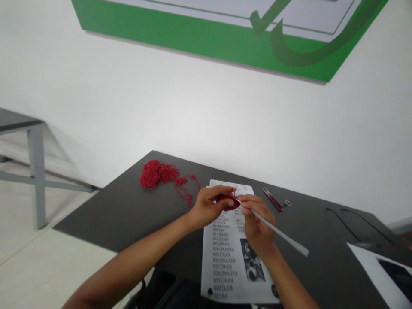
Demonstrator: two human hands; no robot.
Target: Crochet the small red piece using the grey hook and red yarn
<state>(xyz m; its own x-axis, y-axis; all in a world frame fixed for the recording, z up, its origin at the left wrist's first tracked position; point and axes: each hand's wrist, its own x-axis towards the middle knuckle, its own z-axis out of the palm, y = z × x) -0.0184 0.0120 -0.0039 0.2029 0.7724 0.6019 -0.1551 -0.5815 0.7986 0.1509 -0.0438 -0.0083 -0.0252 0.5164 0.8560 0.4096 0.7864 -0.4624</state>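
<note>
Between the fingers of my left hand is a small piece of red crochet work, partly hidden by the fingers. A strand of red yarn stands up by the left index fingertip. My right hand grips a crochet hook with a long pale handle, its thin metal tip touching the edge of the red piece. Both hands hover over a printed pattern sheet with rows of text and a photo. Loose red yarn lies beyond my left hand, beside a red yarn ball.
Red-handled thread snips and a small metal ring-like item lie right of the sheet. Eyeglasses and another printed sheet are at the far right. A white wall rises behind the dark table; another table stands left.
</note>
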